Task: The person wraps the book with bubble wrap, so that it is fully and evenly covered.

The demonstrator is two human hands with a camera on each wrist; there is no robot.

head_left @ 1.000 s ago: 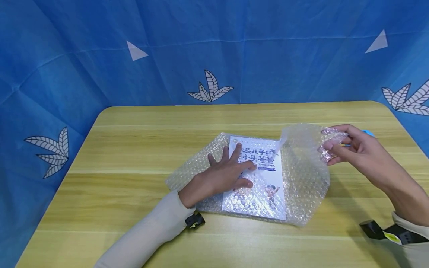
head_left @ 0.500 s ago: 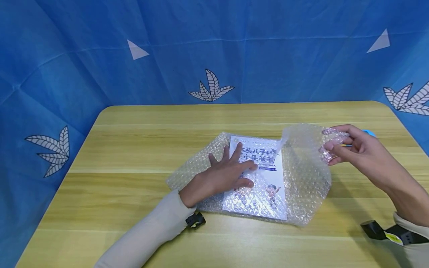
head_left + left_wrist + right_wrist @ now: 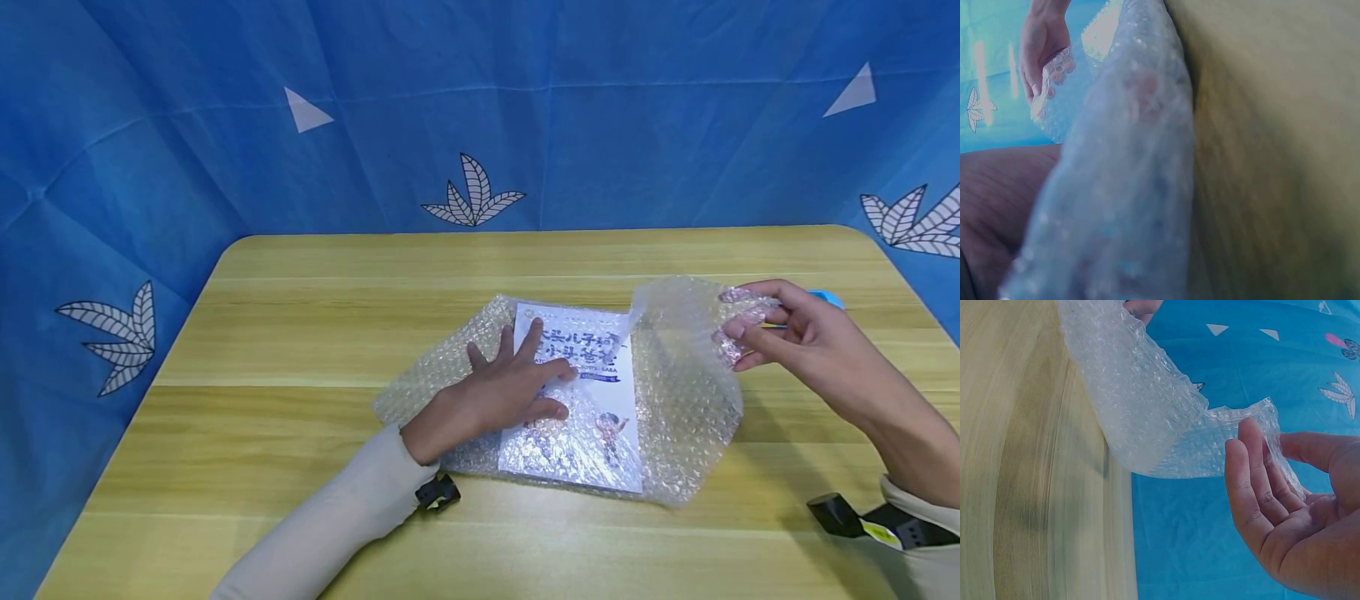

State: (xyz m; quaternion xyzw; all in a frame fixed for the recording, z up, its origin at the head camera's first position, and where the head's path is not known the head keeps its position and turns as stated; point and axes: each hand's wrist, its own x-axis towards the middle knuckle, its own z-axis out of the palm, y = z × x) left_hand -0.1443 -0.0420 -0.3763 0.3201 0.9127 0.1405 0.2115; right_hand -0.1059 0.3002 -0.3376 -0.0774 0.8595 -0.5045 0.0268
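Observation:
A white book [image 3: 624, 417] with blue Chinese lettering and small cartoon figures lies on the table, partly covered by clear bubble wrap [image 3: 686, 433]. My left hand [image 3: 491, 396] presses flat over the book and wrap with its fingers spread. To the right, my right hand [image 3: 813, 346] pinches a raised flap of the wrap between thumb and fingers. That lifted flap [image 3: 1197, 447] bends up from the table in the right wrist view. Seen from the left wrist, the wrapped edge [image 3: 1141, 162] fills the middle and my left palm [image 3: 997, 212] is beside it.
A small blue object [image 3: 828, 297] lies mostly hidden behind the right hand. The wooden table [image 3: 262, 350] has rounded far corners. A blue cloth backdrop [image 3: 375, 125] with printed leaves and triangles hangs right behind and beside it.

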